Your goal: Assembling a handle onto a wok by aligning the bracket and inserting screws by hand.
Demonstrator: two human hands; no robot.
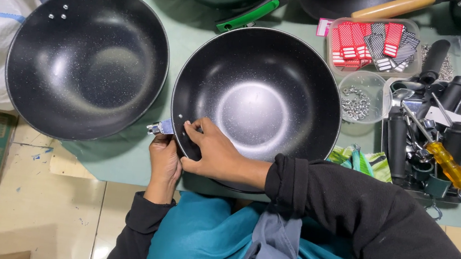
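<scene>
My right hand (pixel 212 147) lies over the near-left rim of the black wok (pixel 258 107) in front of me on the green table cover (pixel 120 158), fingertips pressed inside the wall beside the two small rivet holes, pinching the rim rather than closing round anything. My left hand (pixel 164 160) sits just under and outside that same spot, fingers curled up against the metal handle bracket (pixel 160 128) that sticks out from the wok's side — whether it grips the bracket or only props it, I cannot tell, since the palm faces away. The wok looks stiff and fairly heavy for its size, with a slick speckled coating that would slide under bare fingers, so the rim and that bracket seem to me the only sound places to hold; the bracket's edges look sharp enough to mind. A second wok (pixel 87 62), already fitted with a dark handle, rests well to the left, close to the first but not touching it. To the right stand a clear tub of small metal fasteners (pixel 356 103), a box of red and black tags (pixel 371 44), and a tray of black handles (pixel 438 138) with a yellow-handled screwdriver (pixel 447 163) across it. The wok's near edge is hidden by my sleeve, more pans are cut off along the top, and I cannot see what sits behind the bracket.
</scene>
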